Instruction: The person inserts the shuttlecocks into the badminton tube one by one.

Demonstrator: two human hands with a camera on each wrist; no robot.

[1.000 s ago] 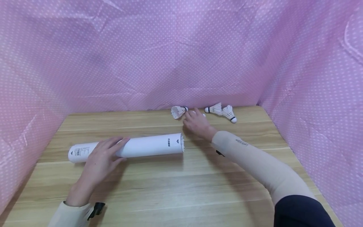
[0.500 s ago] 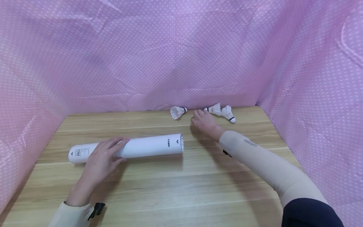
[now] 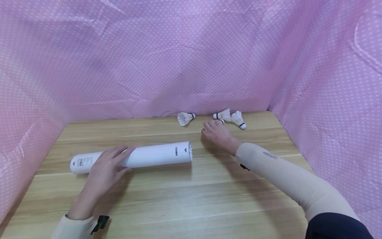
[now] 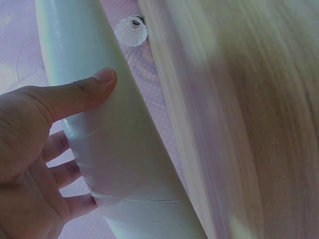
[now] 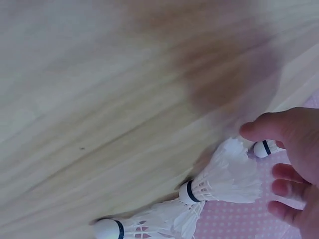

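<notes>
My left hand (image 3: 104, 167) grips a white shuttlecock tube (image 3: 158, 155) lying across the table. In the left wrist view the thumb lies along the tube's near side and the other fingers go behind it. White feather edges show at the tube's right end. My right hand (image 3: 219, 134) is low over the table's back, beside a shuttlecock whose banded cork (image 3: 221, 121) shows behind it. In the right wrist view that shuttlecock's feathers (image 5: 227, 172) lie just beyond my thumb and fingers, which are spread apart; no pinch on it shows.
Two shuttlecocks, one (image 3: 222, 115) and another (image 3: 238, 120), touch or nearly touch at the table's back edge. A further shuttlecock (image 3: 185, 119) lies left of the right hand. Pink dotted cloth (image 3: 179, 59) walls the wooden table (image 3: 179, 202).
My right hand has moved right and slightly toward me. The shuttlecock beside it has shifted right, close to the two others. The left hand and the tube have stayed put.
</notes>
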